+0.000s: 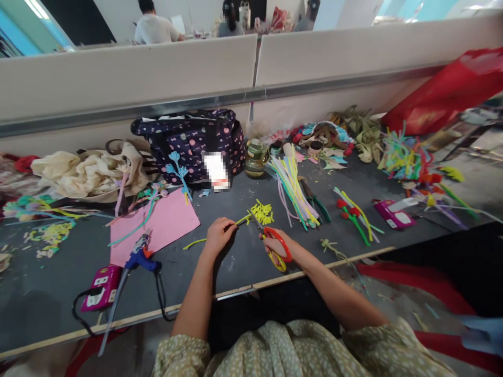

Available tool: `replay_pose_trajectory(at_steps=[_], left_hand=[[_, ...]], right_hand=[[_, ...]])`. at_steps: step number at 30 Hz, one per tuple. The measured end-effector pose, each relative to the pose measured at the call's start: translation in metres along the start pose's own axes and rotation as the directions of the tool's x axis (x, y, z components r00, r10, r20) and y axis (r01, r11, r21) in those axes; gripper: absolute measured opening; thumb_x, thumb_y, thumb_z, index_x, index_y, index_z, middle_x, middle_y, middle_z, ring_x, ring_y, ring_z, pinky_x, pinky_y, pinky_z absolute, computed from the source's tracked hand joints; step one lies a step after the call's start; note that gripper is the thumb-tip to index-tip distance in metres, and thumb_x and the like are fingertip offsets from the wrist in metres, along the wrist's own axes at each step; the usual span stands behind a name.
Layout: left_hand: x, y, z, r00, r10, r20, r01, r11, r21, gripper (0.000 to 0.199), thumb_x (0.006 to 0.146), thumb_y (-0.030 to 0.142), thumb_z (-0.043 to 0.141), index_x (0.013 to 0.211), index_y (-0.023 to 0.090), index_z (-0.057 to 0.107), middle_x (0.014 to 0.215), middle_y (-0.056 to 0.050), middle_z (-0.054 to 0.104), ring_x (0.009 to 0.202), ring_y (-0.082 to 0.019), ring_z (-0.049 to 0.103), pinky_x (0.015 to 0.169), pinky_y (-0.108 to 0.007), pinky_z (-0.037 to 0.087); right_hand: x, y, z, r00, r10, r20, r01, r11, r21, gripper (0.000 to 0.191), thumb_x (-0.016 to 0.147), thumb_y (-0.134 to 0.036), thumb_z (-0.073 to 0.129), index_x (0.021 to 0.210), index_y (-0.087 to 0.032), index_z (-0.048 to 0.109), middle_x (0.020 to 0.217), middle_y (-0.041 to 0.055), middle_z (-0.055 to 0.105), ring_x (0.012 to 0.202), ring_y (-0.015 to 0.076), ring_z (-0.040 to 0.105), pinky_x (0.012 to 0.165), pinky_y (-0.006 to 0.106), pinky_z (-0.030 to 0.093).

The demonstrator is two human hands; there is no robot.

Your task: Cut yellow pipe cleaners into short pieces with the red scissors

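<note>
Pinching a yellow-green stem (242,220) in the fingertips of the left hand (220,235). Got red-and-yellow scissors (283,244) gripped in the right hand (272,243), with blades up by the stem's tip and fingers curled round the handles. Hard to tell if actually closed on it, tbh. Got a pile of cut bits (262,211) just past both hands' fingertips, a pastel bundle (295,188) beyond the right fingers and a blue glue gun (142,259) well left of the left ones.

A pale partition (157,73) backs the dark tabletop (35,303).
</note>
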State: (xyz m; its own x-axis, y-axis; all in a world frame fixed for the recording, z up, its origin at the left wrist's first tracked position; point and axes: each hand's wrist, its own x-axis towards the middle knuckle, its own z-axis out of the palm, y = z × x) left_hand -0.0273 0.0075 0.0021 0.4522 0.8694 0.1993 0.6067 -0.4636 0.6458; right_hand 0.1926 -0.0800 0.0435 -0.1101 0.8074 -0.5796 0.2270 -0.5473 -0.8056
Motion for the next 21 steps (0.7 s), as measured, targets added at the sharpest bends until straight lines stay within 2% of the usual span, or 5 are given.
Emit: replay_pose_trajectory(at_steps=[4, 12, 17, 21], left_hand=[[0.001, -0.003, 0.001, 1.0, 0.008, -0.008, -0.008, 1.0, -0.001, 0.016, 0.088, 0.03, 0.056, 0.085, 0.021, 0.069, 0.081, -0.003, 0.065, 0.082, -0.017, 0.059, 0.075, -0.029, 0.043], [0.001, -0.003, -0.002, 1.0, 0.003, -0.01, -0.003, 1.0, 0.0, 0.019, 0.088, 0.032, 0.056, 0.086, 0.021, 0.071, 0.081, -0.003, 0.065, 0.082, -0.017, 0.059, 0.075, -0.029, 0.044], [0.001, -0.007, 0.0, 1.0, 0.007, -0.017, -0.007, 1.0, -0.006, 0.018, 0.088, 0.031, 0.057, 0.085, 0.021, 0.071, 0.08, -0.003, 0.065, 0.08, -0.016, 0.059, 0.073, -0.028, 0.043], [0.001, -0.008, 0.0, 1.0, 0.01, -0.021, -0.01, 1.0, -0.013, 0.018, 0.087, 0.031, 0.057, 0.084, 0.021, 0.071, 0.08, -0.003, 0.066, 0.08, -0.016, 0.059, 0.073, -0.027, 0.043]], right_hand=[[0.003, 0.003, 0.001, 1.0, -0.001, -0.007, 0.001, 0.999, -0.046, 0.019, 0.08, -0.023, 0.052, 0.099, -0.02, 0.05, 0.053, -0.009, 0.053, 0.027, 0.0086, 0.048, 0.031, 0.017, 0.038], [0.011, 0.013, 0.002, 0.994, -0.105, 0.019, 0.107, 0.983, -0.151, 0.015, 0.084, -0.027, 0.048, 0.098, -0.02, 0.048, 0.057, -0.0081, 0.053, 0.031, 0.0109, 0.054, 0.03, 0.017, 0.036], [0.012, 0.013, 0.004, 0.996, -0.093, -0.008, 0.09, 0.977, -0.192, 0.016, 0.085, -0.028, 0.049, 0.099, -0.02, 0.047, 0.057, -0.0085, 0.054, 0.031, 0.009, 0.053, 0.032, 0.016, 0.035], [0.011, 0.01, 0.006, 0.992, -0.125, -0.005, 0.121, 0.971, -0.204, 0.012, 0.085, -0.025, 0.048, 0.095, -0.019, 0.047, 0.055, -0.008, 0.053, 0.031, 0.0101, 0.054, 0.033, 0.017, 0.035]])
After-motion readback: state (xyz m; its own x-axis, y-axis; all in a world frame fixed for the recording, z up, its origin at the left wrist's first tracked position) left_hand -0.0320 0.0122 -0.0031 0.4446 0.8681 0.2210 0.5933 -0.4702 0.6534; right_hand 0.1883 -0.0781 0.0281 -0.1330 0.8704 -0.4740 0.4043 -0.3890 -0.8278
